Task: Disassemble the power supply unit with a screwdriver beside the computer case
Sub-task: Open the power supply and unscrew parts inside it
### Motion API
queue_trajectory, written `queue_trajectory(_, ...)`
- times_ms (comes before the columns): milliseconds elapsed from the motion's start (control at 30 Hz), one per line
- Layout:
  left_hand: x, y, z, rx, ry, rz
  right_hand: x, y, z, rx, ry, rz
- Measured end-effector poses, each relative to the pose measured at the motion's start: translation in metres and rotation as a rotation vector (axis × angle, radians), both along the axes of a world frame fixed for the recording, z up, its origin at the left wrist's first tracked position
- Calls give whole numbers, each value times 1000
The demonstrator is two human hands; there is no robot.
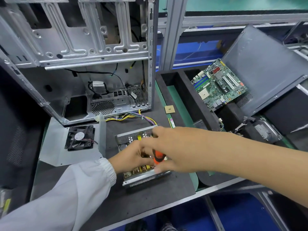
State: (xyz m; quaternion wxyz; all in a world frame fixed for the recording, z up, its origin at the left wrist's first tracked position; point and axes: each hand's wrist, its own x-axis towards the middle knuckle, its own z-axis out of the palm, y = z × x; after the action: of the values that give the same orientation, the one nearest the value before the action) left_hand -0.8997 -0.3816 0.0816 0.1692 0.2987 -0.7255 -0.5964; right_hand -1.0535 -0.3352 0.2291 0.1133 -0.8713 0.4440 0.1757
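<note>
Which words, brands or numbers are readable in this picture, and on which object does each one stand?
Fan hub sticker: print is there, but too blurred to quote.
White label inside the computer case: too small to read.
Memory stick label: unreadable.
Motherboard: markings too small.
Power supply unit, screwdriver: no text visible.

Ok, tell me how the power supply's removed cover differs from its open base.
The removed cover lies left of the base with a black fan mounted on it; the power supply base holds the exposed circuit board. The cover is untouched; both hands work over the base. Both are bare grey sheet metal on the dark mat.
</note>
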Motion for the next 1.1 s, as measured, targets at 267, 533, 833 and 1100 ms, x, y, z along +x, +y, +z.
queue_trajectory(267,-2,2,-2,-28,14,16,4,-2,1,-42,117,14)
queue_trajectory(533,-9,3,0,-78,-23,26,6,-1,1,-100,124,-136)
queue_trajectory(833,-4,-2,1,-74,3,17,-3,4,-4,-33,103,-14)
queue_trajectory(1100,-15,0,-1,-155,-60,20,1,-7,-14,-89,20,-210)
